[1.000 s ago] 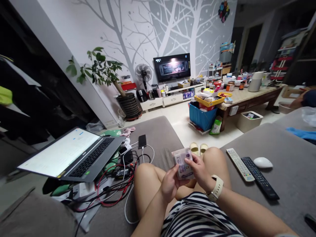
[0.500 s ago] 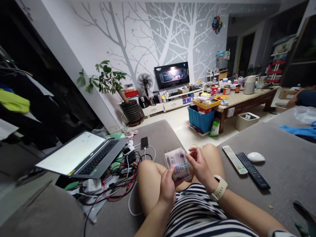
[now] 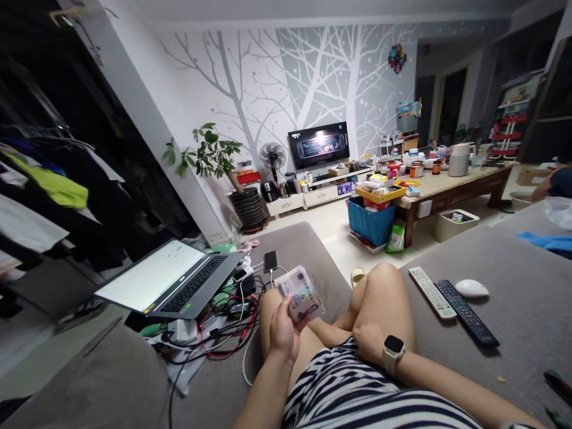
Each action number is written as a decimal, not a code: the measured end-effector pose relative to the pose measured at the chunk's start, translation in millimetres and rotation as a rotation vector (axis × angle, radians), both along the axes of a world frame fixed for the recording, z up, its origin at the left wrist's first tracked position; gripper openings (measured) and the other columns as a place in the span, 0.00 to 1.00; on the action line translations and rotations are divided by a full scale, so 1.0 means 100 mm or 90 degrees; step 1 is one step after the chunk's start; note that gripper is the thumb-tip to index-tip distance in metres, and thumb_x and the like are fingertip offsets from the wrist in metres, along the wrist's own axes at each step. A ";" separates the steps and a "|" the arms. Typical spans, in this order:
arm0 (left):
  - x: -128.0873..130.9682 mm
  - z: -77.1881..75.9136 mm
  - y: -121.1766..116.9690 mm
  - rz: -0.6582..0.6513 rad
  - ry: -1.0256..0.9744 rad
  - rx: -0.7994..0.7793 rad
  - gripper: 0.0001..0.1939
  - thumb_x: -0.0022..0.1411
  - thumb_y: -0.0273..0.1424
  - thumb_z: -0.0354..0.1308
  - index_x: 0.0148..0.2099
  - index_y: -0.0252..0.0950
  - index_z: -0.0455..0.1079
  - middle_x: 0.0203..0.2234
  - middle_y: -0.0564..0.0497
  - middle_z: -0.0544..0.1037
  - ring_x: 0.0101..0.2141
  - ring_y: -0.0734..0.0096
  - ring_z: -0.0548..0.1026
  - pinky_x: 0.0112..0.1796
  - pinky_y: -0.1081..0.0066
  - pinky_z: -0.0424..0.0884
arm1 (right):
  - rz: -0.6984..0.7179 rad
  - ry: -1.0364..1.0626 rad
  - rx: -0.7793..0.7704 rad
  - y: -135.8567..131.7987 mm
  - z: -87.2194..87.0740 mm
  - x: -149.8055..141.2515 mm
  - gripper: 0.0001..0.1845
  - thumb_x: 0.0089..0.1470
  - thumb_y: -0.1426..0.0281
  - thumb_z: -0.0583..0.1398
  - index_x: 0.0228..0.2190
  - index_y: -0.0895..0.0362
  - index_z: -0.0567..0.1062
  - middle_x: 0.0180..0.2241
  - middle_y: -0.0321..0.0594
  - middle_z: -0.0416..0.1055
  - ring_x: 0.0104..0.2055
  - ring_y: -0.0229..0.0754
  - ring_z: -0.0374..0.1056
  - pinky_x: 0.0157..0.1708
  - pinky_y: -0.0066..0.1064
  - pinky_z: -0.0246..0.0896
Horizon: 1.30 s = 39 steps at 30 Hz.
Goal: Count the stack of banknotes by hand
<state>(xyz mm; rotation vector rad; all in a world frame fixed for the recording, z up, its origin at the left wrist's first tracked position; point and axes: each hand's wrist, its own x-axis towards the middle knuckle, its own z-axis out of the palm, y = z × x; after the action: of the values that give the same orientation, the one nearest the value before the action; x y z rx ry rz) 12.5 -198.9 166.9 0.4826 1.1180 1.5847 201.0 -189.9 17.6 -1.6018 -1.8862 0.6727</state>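
My left hand [image 3: 285, 330] is closed around the lower left edge of a stack of banknotes [image 3: 300, 293], thumb on top. The uppermost note is pale purple and shows a large 5. The stack is tilted above my left knee. My right hand [image 3: 370, 342], with a pale-strapped watch [image 3: 394, 348] on its wrist, lies apart from the notes on my lap. Its fingers are curled down against the striped clothing [image 3: 339, 387]; their tips and anything in them are hidden.
Left of me are an open laptop [image 3: 179, 283], tangled cables [image 3: 227, 342] and a phone [image 3: 270, 261]. A white remote [image 3: 432, 293], a black remote [image 3: 467, 313] and a white mouse [image 3: 472, 289] lie on the right. Ahead stand a blue bin [image 3: 369, 223] and a cluttered table [image 3: 447, 185].
My right hand has let go of the notes' upper right side and come down onto my lap. My left hand has moved slightly left with the stack. The view has tilted up a little.
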 end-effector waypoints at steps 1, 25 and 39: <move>0.01 -0.02 -0.02 -0.005 -0.004 -0.013 0.08 0.63 0.28 0.54 0.42 0.34 0.73 0.27 0.49 0.80 0.24 0.70 0.77 0.21 0.75 0.73 | 0.003 -0.023 -0.008 -0.01 -0.07 -0.05 0.13 0.41 0.74 0.65 0.12 0.56 0.70 0.21 0.51 0.75 0.33 0.58 0.75 0.35 0.40 0.63; 0.41 -0.18 0.04 -0.069 0.023 -0.020 0.08 0.62 0.30 0.56 0.39 0.32 0.74 0.30 0.45 0.81 0.32 0.64 0.79 0.27 0.71 0.76 | -0.080 0.313 0.191 0.41 0.91 0.05 0.21 0.65 0.57 0.48 0.27 0.55 0.70 0.21 0.36 0.66 0.25 0.40 0.64 0.28 0.29 0.56; 0.56 -0.56 -0.20 -0.150 0.002 -0.057 0.12 0.56 0.33 0.63 0.41 0.31 0.76 0.33 0.43 0.82 0.36 0.60 0.80 0.32 0.68 0.77 | -0.041 0.450 0.150 -0.11 0.71 -0.23 0.33 0.59 0.56 0.58 0.61 0.55 0.58 0.59 0.49 0.62 0.59 0.50 0.61 0.57 0.41 0.59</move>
<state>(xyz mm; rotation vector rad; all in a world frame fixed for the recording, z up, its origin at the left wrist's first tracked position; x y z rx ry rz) 68.5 -218.4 110.7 0.5369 1.0877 1.3251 178.3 -200.7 89.1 -1.0729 -1.3253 0.8172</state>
